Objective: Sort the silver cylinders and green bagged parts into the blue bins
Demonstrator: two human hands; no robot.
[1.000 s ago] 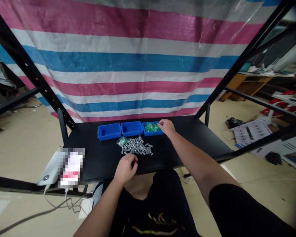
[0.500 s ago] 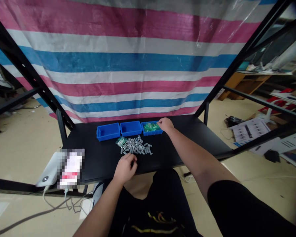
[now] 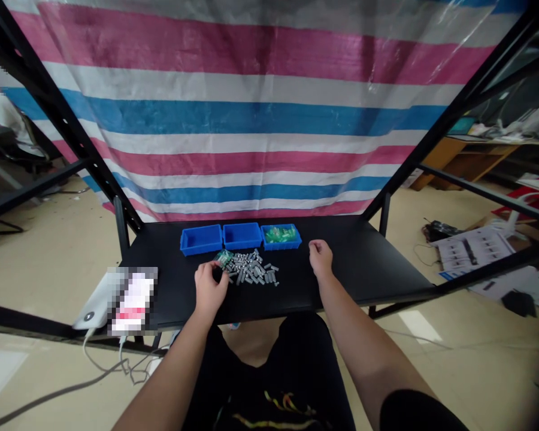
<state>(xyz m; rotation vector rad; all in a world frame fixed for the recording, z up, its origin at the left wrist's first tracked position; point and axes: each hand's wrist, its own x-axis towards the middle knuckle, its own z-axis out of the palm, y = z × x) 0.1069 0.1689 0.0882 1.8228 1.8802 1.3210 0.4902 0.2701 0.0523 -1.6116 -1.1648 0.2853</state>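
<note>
A heap of small grey cylindrical parts (image 3: 253,270) lies on the black table (image 3: 363,263), with a small green piece (image 3: 224,257) at its left end. My left hand (image 3: 209,286) rests at the heap's left edge, fingers curled beside the green piece; what they hold is hidden. My right hand (image 3: 321,258) sits loosely closed on the table right of the heap, apart from it. Three blue bins stand behind: the left bin (image 3: 200,239) and middle bin (image 3: 242,235) look bare, the right bin (image 3: 281,236) holds green pieces.
A white device with a cable (image 3: 94,299) lies at the table's front left corner. Black rack posts (image 3: 117,209) frame the table, and a striped tarp (image 3: 251,120) hangs behind. Papers and boxes litter the floor (image 3: 471,248) on the right.
My right hand has drawn back from the right bin to the table in front of it. My left hand has moved forward and left to the green piece at the heap's edge.
</note>
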